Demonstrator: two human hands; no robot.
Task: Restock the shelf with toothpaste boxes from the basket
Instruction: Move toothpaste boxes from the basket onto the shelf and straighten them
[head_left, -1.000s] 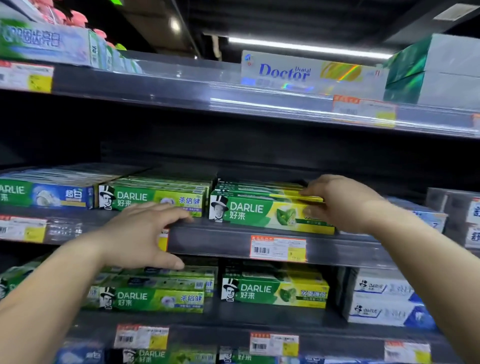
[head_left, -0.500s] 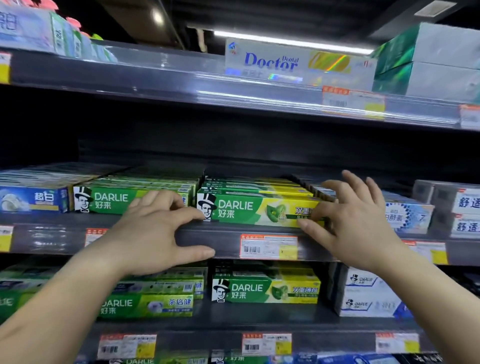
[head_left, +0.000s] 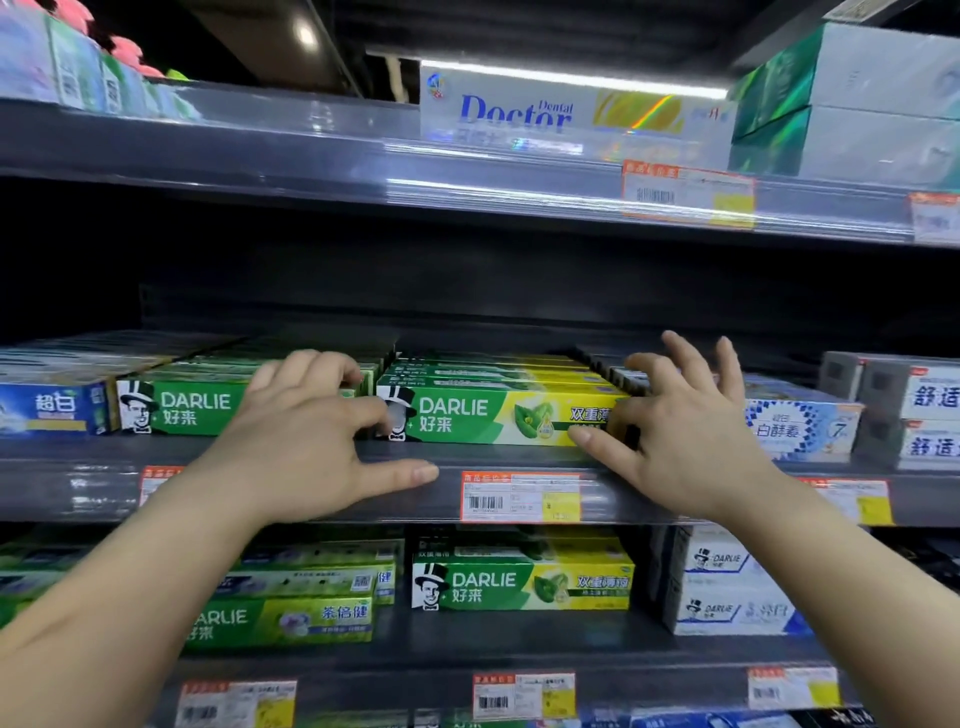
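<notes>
A stack of green-and-yellow Darlie toothpaste boxes (head_left: 498, 415) lies at the front of the middle shelf (head_left: 441, 499). My right hand (head_left: 675, 436) is at the stack's right end with fingers spread, its thumb touching the front box's face. My left hand (head_left: 306, 441) rests at the stack's left end. Its thumb lies along the shelf lip and its bent fingers lie over the neighbouring green Darlie boxes (head_left: 182, 410). Neither hand holds a box. The basket is not in view.
Blue and white boxes (head_left: 800, 431) sit right of the stack, and a blue one (head_left: 52, 410) at far left. The shelf below holds more Darlie boxes (head_left: 519, 584). The shelf above carries a Dental Doctor box (head_left: 571, 111). Price tags (head_left: 519, 496) line the shelf lips.
My right hand has let go of the green-and-yellow box and opened, fingers spreading at its right end. My left hand has moved up and right to the stack's left end.
</notes>
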